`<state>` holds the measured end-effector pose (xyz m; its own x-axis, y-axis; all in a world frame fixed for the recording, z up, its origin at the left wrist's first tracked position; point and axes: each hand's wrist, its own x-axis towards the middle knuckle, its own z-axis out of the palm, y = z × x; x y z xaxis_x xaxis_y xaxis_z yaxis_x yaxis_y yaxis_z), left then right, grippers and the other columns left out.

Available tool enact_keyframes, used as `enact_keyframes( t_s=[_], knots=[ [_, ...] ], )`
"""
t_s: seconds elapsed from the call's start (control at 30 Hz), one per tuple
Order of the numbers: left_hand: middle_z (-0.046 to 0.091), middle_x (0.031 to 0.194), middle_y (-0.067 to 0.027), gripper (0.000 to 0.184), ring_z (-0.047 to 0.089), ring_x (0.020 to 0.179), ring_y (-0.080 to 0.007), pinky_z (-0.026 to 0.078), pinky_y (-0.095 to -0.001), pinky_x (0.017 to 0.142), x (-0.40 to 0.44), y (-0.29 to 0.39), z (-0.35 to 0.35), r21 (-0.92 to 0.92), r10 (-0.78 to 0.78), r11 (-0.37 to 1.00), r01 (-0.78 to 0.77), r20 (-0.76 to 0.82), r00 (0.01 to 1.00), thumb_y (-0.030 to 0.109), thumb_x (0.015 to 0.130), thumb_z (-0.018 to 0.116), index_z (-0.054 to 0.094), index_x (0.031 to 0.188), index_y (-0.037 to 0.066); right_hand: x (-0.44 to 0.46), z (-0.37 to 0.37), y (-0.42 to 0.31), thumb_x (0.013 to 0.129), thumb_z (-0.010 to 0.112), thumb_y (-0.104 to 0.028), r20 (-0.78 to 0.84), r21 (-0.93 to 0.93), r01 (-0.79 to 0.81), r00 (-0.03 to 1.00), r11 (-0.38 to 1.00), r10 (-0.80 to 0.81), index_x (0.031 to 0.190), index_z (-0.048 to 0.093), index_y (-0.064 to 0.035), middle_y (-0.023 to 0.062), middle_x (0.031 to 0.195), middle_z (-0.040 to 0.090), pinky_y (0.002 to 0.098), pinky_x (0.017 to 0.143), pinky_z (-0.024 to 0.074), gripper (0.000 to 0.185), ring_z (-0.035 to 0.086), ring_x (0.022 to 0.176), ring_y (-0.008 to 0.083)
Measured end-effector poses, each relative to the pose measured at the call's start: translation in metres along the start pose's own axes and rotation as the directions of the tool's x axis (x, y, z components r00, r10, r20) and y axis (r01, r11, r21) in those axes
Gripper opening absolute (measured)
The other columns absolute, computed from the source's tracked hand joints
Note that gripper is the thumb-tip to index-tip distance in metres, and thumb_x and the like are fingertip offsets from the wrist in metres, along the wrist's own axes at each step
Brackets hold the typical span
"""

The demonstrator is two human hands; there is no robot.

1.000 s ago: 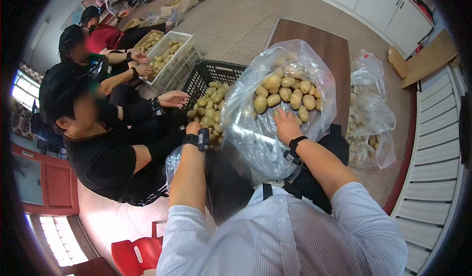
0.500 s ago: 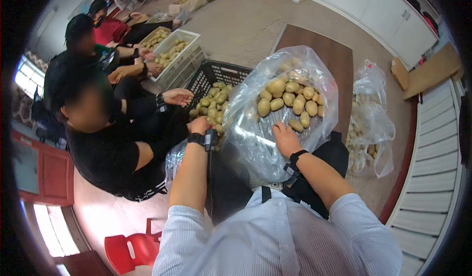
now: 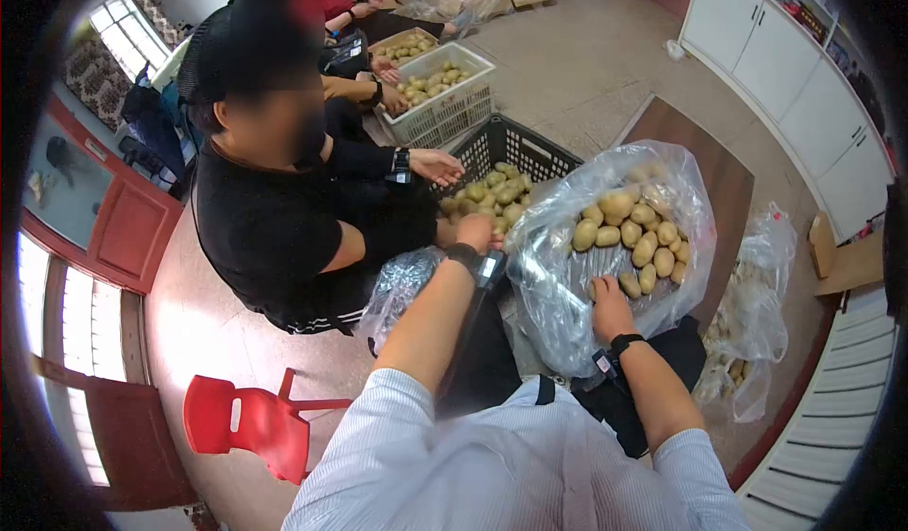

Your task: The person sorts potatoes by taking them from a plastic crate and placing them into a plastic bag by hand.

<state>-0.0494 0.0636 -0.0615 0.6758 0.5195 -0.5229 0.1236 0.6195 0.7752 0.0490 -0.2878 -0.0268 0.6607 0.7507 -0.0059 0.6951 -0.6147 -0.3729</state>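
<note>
My right hand (image 3: 613,312) is inside the open clear plastic bag (image 3: 553,318), its fingers bent and reaching down just beside the near side of the potatoes (image 3: 646,240) heaped there; I cannot tell whether they close on one or only touch the plastic. My left hand (image 3: 478,233) is low at the near side of the black crate (image 3: 547,150), close to the greenish potatoes (image 3: 497,191) inside it. Its fingers are partly hidden, so I cannot tell whether they are clenched on anything. The bag lies just beside the crate, to its right, at the near end of the brown surface (image 3: 686,126). On my left sits a person in black (image 3: 265,219), whose open hand (image 3: 436,167) is held palm up at the crate's left side. Crumpled clear plastic (image 3: 402,290) lies between that person and my left forearm. Beyond the crate stands a white crate (image 3: 452,118) with more potatoes, and to the right another plastic bag (image 3: 752,304) of potatoes rests on the floor.
</note>
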Motion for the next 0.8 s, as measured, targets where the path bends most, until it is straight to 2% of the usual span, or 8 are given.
enact_keyframes(
  t_s=[0.17, 0.23, 0.37, 0.43, 0.47, 0.57, 0.7, 0.8],
  knots=[
    [0.055, 0.086, -0.0103, 0.016, 0.06, 0.065, -0.026, 0.051, -0.039, 0.049, -0.055, 0.034, 0.045, 0.09, -0.01, 0.996, 0.017, -0.078, 0.997, 0.016, 0.086, 0.053, 0.053, 0.098, 0.004, 0.007, -0.005, 0.003, 0.077, 0.058, -0.002, 0.073, 0.126, -0.148, 0.988, 0.981, 0.14, 0.128, 0.049, -0.0051, 0.0205, 0.131, 0.047, 0.0465, 0.091, 0.0464, 0.051, 0.056, 0.107, 0.041],
    [0.055, 0.086, -0.0097, 0.016, 0.061, 0.066, -0.0261, 0.05, -0.0384, 0.049, -0.058, 0.032, 0.046, 0.096, 0.0, 0.995, 0.006, -0.062, 0.998, 0.015, 0.086, 0.053, 0.053, 0.098, 0.004, 0.013, 0.016, 0.024, 0.078, 0.063, -0.005, -0.133, 0.183, 0.038, 0.991, 0.982, -0.014, 0.123, 0.049, -0.0028, 0.0244, 0.115, 0.054, 0.0473, 0.087, 0.0466, 0.047, 0.058, 0.098, 0.0421],
    [0.057, 0.09, -0.0097, 0.021, 0.064, 0.071, -0.0256, 0.052, -0.0366, 0.052, -0.046, 0.027, 0.044, 0.181, -0.038, 0.983, 0.023, 0.081, 0.996, 0.02, 0.089, 0.052, 0.053, 0.101, 0.003, 0.025, 0.021, 0.03, 0.081, 0.062, -0.005, -0.098, 0.332, -0.046, 0.992, 0.942, 0.083, 0.123, 0.048, 0.0026, 0.0216, 0.103, 0.061, 0.0414, 0.077, 0.0515, 0.045, 0.064, 0.088, 0.0339],
    [0.056, 0.088, -0.0073, 0.02, 0.061, 0.067, -0.0203, 0.05, -0.033, 0.051, -0.061, 0.033, 0.051, 0.185, -0.054, 0.983, 0.022, 0.169, 0.984, 0.021, 0.087, 0.055, 0.054, 0.099, 0.005, 0.03, -0.002, 0.002, 0.086, 0.061, -0.009, 0.272, 0.751, -0.364, 0.931, 0.551, 0.244, 0.121, 0.049, 0.0024, 0.0148, 0.096, 0.063, 0.0338, 0.063, 0.054, 0.039, 0.065, 0.075, 0.0219],
    [0.056, 0.088, -0.0073, 0.02, 0.061, 0.067, -0.0203, 0.05, -0.033, 0.051, -0.065, 0.033, 0.057, 0.202, -0.06, 0.979, 0.023, 0.18, 0.982, 0.021, 0.087, 0.055, 0.054, 0.099, 0.005, 0.033, -0.006, -0.007, 0.086, 0.061, -0.009, 0.263, 0.76, -0.365, 0.93, 0.539, 0.258, 0.121, 0.049, 0.0024, 0.0148, 0.096, 0.063, 0.0338, 0.063, 0.054, 0.039, 0.065, 0.075, 0.0219],
    [0.057, 0.093, -0.0088, 0.024, 0.061, 0.072, -0.0211, 0.049, -0.032, 0.052, -0.073, 0.031, 0.073, 0.117, -0.085, 0.991, 0.071, 0.119, 0.989, 0.024, 0.089, 0.057, 0.052, 0.103, 0.004, 0.043, -0.016, -0.032, 0.095, 0.055, -0.015, 0.351, 0.888, -0.387, 0.919, 0.248, 0.178, 0.125, 0.047, 0.0002, 0.0071, 0.09, 0.061, 0.0249, 0.052, 0.0519, 0.035, 0.06, 0.062, 0.0103],
    [0.056, 0.105, -0.0112, 0.034, 0.062, 0.08, -0.0248, 0.05, -0.0318, 0.053, -0.082, 0.027, 0.083, 0.17, -0.156, 0.978, 0.118, 0.231, 0.96, 0.029, 0.092, 0.059, 0.05, 0.113, 0.005, 0.048, -0.039, -0.07, 0.097, 0.052, -0.024, 0.335, 0.916, -0.345, 0.939, 0.204, 0.082, 0.122, 0.049, -0.0004, 0.0061, 0.089, 0.06, 0.0242, 0.05, 0.0498, 0.034, 0.058, 0.06, 0.0094],
    [0.059, 0.103, -0.0094, 0.035, 0.063, 0.078, -0.0229, 0.05, -0.0304, 0.053, -0.085, 0.026, 0.086, 0.291, -0.221, 0.948, 0.127, 0.318, 0.922, 0.031, 0.092, 0.059, 0.051, 0.115, 0.005, 0.052, -0.047, -0.088, 0.099, 0.049, -0.032, 0.317, 0.901, -0.325, 0.945, 0.287, 0.076, 0.117, 0.051, -0.0017, 0.0052, 0.085, 0.059, 0.0232, 0.048, 0.046, 0.036, 0.053, 0.056, 0.0086]
  ],
)
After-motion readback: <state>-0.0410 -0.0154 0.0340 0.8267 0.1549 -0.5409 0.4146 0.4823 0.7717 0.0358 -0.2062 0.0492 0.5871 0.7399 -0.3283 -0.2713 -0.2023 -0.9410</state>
